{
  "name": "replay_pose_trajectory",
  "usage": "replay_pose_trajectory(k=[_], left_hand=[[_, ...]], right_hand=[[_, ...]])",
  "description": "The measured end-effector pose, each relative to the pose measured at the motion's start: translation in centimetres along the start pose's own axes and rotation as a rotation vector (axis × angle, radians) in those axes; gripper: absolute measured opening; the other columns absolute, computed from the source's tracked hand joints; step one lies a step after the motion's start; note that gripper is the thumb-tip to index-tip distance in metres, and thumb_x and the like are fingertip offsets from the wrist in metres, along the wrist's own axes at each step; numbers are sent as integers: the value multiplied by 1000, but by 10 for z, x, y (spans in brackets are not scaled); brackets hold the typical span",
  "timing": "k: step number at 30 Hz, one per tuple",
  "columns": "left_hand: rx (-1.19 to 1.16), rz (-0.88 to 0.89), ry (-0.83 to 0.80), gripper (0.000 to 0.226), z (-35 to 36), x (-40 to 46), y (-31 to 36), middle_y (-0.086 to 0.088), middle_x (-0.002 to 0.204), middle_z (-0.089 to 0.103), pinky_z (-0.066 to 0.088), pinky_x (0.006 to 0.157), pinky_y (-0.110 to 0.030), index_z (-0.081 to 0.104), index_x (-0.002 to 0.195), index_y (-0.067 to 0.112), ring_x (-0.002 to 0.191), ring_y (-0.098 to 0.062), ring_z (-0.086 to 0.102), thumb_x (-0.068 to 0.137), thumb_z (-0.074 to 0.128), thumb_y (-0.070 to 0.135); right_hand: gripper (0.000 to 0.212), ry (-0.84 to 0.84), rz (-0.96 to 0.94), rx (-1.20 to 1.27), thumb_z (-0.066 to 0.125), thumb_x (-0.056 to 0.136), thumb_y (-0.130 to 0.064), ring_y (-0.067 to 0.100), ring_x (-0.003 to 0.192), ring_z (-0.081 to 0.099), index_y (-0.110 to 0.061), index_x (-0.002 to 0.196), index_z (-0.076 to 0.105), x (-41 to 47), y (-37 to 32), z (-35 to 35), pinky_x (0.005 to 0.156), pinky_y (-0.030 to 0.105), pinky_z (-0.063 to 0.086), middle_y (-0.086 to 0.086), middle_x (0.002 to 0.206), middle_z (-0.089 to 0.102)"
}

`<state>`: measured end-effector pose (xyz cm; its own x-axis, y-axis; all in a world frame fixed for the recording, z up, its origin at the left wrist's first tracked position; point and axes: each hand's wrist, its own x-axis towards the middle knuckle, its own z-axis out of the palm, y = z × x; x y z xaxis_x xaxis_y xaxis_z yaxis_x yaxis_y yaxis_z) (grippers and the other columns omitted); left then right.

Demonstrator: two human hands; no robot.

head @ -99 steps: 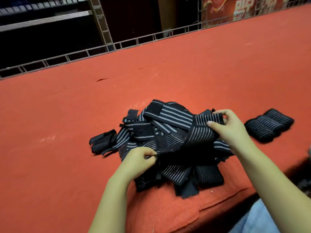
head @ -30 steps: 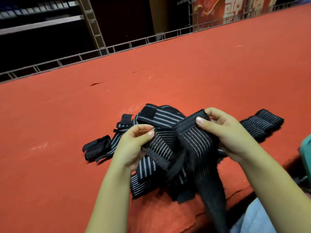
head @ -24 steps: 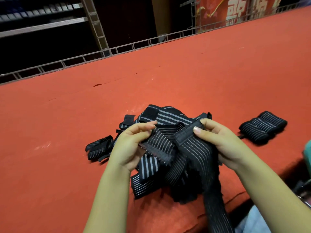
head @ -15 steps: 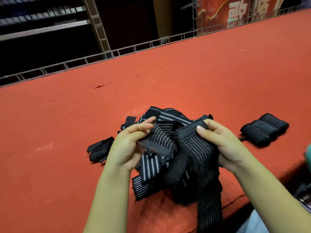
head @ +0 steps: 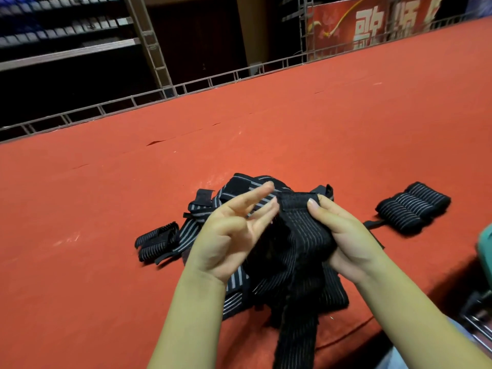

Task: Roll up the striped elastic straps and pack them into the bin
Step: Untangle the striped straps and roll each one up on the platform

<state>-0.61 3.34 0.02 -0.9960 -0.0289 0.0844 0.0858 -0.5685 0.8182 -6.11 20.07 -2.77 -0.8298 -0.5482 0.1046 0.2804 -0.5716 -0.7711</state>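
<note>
Right hand [head: 348, 235] fingers curled round the top end of one striped elastic strap [head: 300, 227], thumb pressed on its dark velcro edge, holding it up above the heap. Left hand [head: 234, 233] fingers straight and spread, palm turned toward the strap, fingertips just beside the velcro edge; contact unclear, gripping nothing. The strap's free tail [head: 295, 339] hangs down over the near table edge, out of the bottom of the view.

Under both hands: heap of loose straps [head: 210, 209], black with grey stripes, tangled, lying on the red felt-covered table [head: 106, 198]. Left of the heap, touching its edge: a small rolled strap [head: 157, 241], lying on its side. Right of the heap, apart from it: rolled straps [head: 414, 209] side by side in a tight row, exact count hard to tell.

Teal object [head: 486, 243] at the right frame edge, cut off; cannot tell if it is the bin. Metal rail [head: 186, 87] runs along the far table edge. Behind it dark shelving [head: 66, 41] and a red banner [head: 372, 25] with pale characters.
</note>
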Motion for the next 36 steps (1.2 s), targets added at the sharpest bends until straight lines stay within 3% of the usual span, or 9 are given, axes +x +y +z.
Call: replay_pose_trajectory(k=[4, 8, 12, 15, 18, 20, 23, 30, 36], left_hand=[[230, 7, -47, 62, 6, 1, -18, -16, 122, 66, 51, 101, -34, 67, 117, 0, 116, -28, 63, 64, 42, -23], [627, 67, 35, 40, -9, -2, -16, 4, 118, 72, 51, 101, -31, 74, 106, 28, 121, -17, 62, 88, 58, -3], [593, 53, 28, 23, -3, -8, -9, 1, 115, 73, 56, 89, -29, 71, 111, 21, 110, -12, 67, 91, 60, 27], [738, 126, 162, 13, 3, -11, -16, -2, 98, 77, 57, 79, -32, 72, 100, 16, 92, -18, 72, 96, 61, 12], [668, 154, 309, 14, -12, -17, -13, -7, 90, 77, 58, 71, -33, 71, 100, 8, 82, -21, 73, 95, 58, 6], [643, 129, 365, 15, -26, -25, -5, -4, 84, 76, 54, 59, -22, 71, 99, 6, 71, -14, 70, 95, 57, 4], [651, 84, 432, 16, -46, -39, 4, -12, 92, 76, 54, 72, -32, 73, 95, 8, 80, -23, 70, 94, 58, 3], [684, 53, 549, 12, -67, -55, 11, -24, 96, 72, 42, 75, -43, 70, 96, 2, 81, -32, 63, 94, 60, 6], [670, 50, 540, 12, -72, -56, 12, -16, 83, 71, 42, 60, -33, 69, 96, 2, 70, -27, 60, 95, 59, 8]], right_hand=[[46, 18, -6, 15, 53, 85, -19, 27, 95, 67, 6, 124, 53, 2, -1, 2, 70, 32, 59, 26, 120, 63], [42, 90, -34, -31, 55, 84, -19, 28, 98, 64, 4, 118, 54, 3, -4, -10, 85, 38, 55, 23, 113, 66], [24, 94, -96, -209, 58, 82, -22, 18, 83, 65, -6, 100, 57, 2, 3, -6, 73, 29, 54, 8, 92, 68], [13, 51, -137, -286, 53, 93, -19, 14, 78, 64, -8, 95, 58, 3, 15, 8, 71, 28, 54, 6, 87, 67], [29, 97, -140, -409, 41, 102, -25, 7, 64, 62, -16, 85, 62, 10, 19, 10, 64, 25, 51, -7, 76, 67], [24, 115, -225, -835, 47, 100, -24, 5, 67, 64, -19, 84, 63, 22, 26, -3, 73, 28, 52, -9, 78, 68], [10, -138, -242, -1505, 58, 94, -21, 9, 91, 62, -21, 96, 68, 38, 40, -13, 87, 31, 47, -11, 94, 68], [33, -594, -333, -2062, 63, 88, -39, 19, 118, 50, -23, 118, 61, 59, 63, 20, 95, 37, 34, -5, 122, 58], [75, -896, 127, -2307, 73, 80, -38, 26, 129, 38, -26, 145, 38, 58, 86, 4, 104, 52, 32, -3, 147, 40]])
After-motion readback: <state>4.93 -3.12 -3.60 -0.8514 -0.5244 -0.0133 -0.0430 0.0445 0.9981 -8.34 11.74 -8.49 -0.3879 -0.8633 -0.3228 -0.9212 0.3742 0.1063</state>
